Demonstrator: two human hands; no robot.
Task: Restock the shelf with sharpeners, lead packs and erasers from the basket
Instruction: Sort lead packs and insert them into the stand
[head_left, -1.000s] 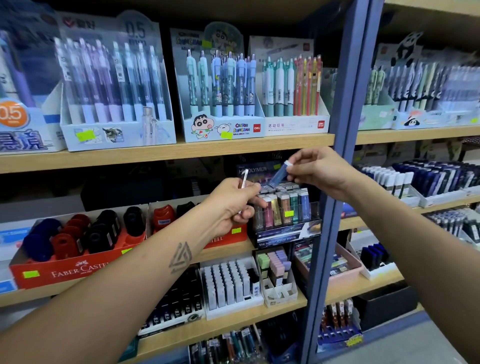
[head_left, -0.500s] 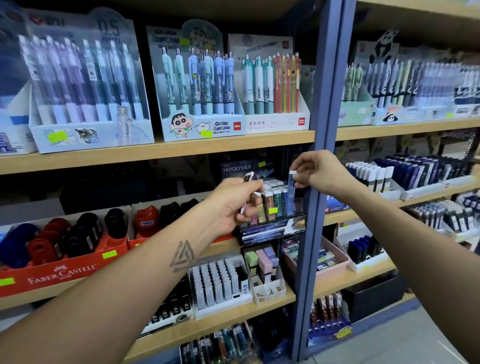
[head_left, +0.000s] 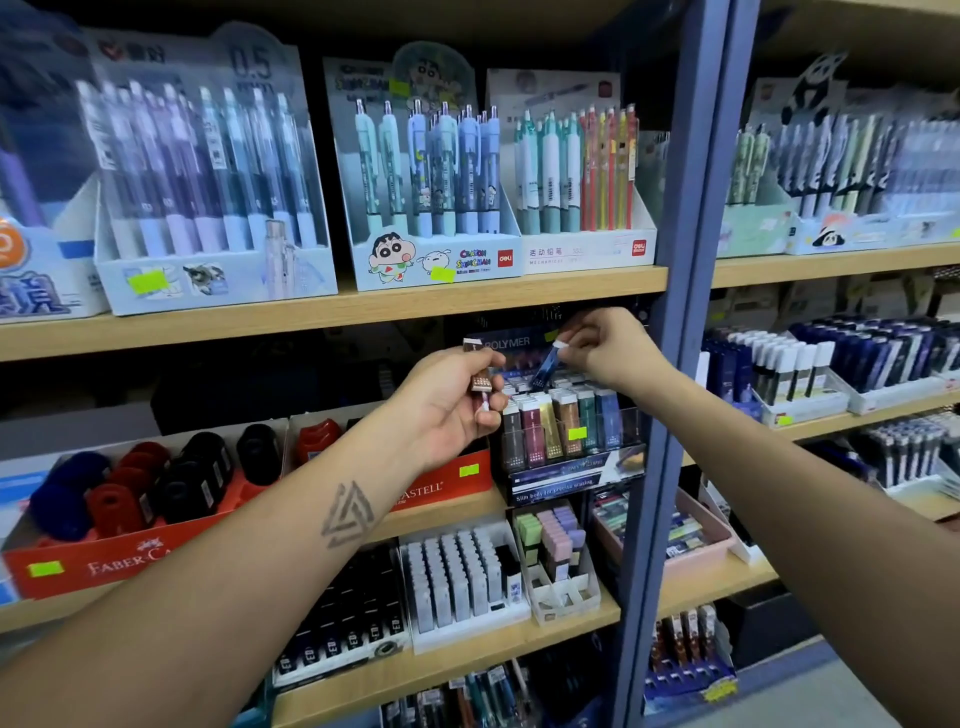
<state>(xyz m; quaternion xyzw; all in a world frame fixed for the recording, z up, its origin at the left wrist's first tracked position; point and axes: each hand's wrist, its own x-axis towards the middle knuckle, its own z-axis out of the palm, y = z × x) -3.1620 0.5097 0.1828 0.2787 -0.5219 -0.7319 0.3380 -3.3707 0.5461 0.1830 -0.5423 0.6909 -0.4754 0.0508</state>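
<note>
On the middle wooden shelf (head_left: 332, 332), an orange cardboard tray of round sharpeners (head_left: 130, 525) sits left of the clear display rack of slim lead packs (head_left: 561, 431). The left hand (head_left: 447, 410) holds a brown lead pack (head_left: 480, 374) before that rack; the right hand (head_left: 608, 348) holds a blue lead pack (head_left: 545, 366) just above it. White boxed erasers (head_left: 457, 582) stand on the shelf below, pen boxes (head_left: 431, 171) above.

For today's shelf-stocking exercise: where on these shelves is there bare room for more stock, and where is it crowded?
Free: the small white box has empty front slots below its pastel erasers; dark space lies behind the red sharpener tray. Crowded: the clear lead-pack display, where the right hand lowers a blue pack, and the white packs.
</note>
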